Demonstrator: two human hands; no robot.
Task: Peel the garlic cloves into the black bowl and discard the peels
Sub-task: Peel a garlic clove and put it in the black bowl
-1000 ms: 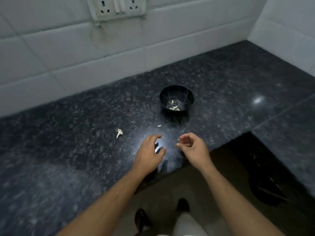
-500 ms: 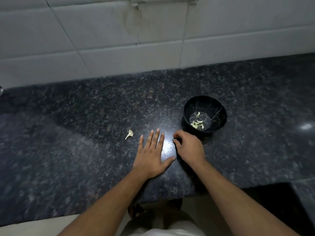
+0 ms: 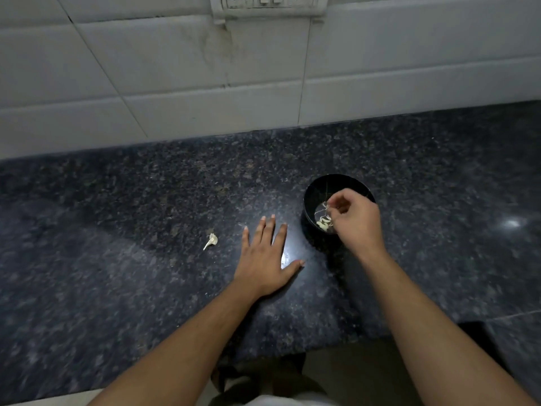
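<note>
Black bowl [image 3: 310, 197] holding pale cream garlic cloves [image 3: 323, 223]; bench [image 3: 117, 206] dark blue-grey speckled granite; wall tiles [image 3: 146, 54] off-white; garlic scrap [image 3: 211, 240] whitish.

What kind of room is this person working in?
Most likely a home kitchen: a dark speckled stone counter backed by white wall tiles, a socket panel above, and a black bowl holding peeled garlic cloves.
</note>
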